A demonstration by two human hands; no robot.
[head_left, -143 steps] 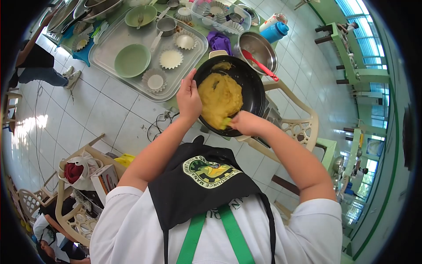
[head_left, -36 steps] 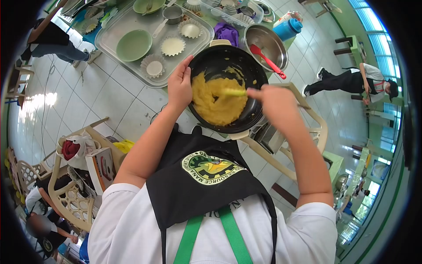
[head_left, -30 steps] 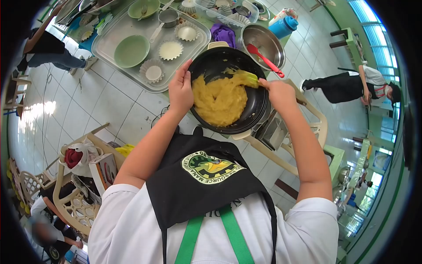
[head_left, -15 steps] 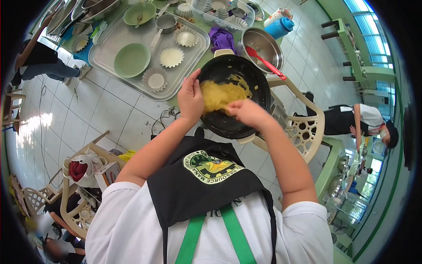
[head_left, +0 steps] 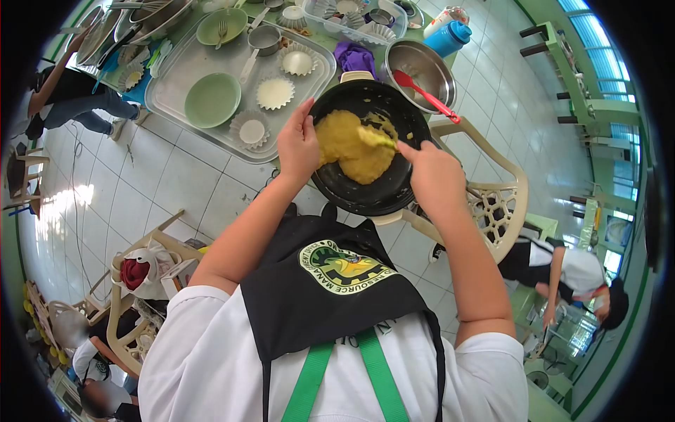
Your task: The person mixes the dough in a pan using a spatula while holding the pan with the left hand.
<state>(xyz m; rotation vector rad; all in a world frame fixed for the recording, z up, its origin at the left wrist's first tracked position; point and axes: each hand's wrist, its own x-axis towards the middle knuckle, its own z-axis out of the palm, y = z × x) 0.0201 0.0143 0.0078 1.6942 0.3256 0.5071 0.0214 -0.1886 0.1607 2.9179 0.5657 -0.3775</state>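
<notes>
- Tiled floor [head_left: 176,158] is spread all round a cluttered green table [head_left: 321,34], with a big metal tray [head_left: 165,91] set on top.
- One black pan [head_left: 403,172] is found between the two hands, just beside the tray; whatever it's rested on is hidden.
- Left hand [head_left: 299,146] is laid along the pan's rim, fingers together; whether the rim is really gripped can't be told.
- Right hand [head_left: 437,176] is closed round one light green spatula [head_left: 384,141], its head coated in yellow mixture [head_left: 355,156].
- Progress, at a guess: partway. The mixture is gathered into one thick lump toward the pan's left, but smears and bits are left on the dark wall.
- Tray count: two green bowls [head_left: 212,100], one with a fork [head_left: 222,32] in it, three fluted cups [head_left: 275,93], one measuring cup [head_left: 264,40].
- Right of the tray: one steel bowl [head_left: 437,67] crossed by one red spatula [head_left: 427,96], one purple cloth [head_left: 355,58], one blue bottle [head_left: 448,39].
</notes>
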